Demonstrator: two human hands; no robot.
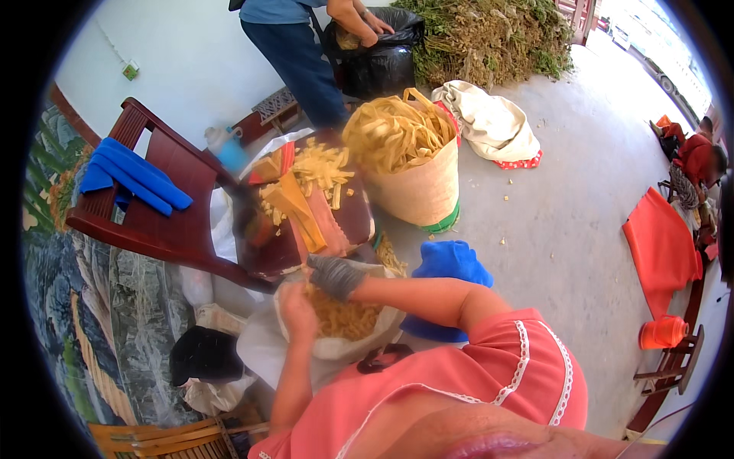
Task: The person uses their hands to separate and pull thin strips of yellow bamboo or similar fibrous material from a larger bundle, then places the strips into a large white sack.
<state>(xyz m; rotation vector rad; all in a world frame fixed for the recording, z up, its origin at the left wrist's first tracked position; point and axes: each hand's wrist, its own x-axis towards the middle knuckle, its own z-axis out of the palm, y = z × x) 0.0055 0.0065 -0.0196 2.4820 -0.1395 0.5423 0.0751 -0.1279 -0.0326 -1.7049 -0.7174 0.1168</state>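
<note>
My left hand (298,310) is bare and blurred, with its fingers curled over the rim of an open white sack (373,344). Beside it, my right hand (335,277) wears a grey knit glove. The fingertips of both nearly meet, and what lies between them is too blurred to tell. Short yellow-brown pieces (344,315) fill the sack below. Just beyond is the seat of a dark red wooden chair (358,218), bearing a heap of pale yellow cut strips (318,166), a wooden bar (304,215) and a pinkish-red strip of material (330,221).
A tall woven sack (413,192) overflows with long yellow strips (395,132). Blue cloth (450,267) lies by my right arm. A person (292,51) reaches into a black plastic bag (381,72) near piled dried plants (487,40). Another person (697,155) sits far right.
</note>
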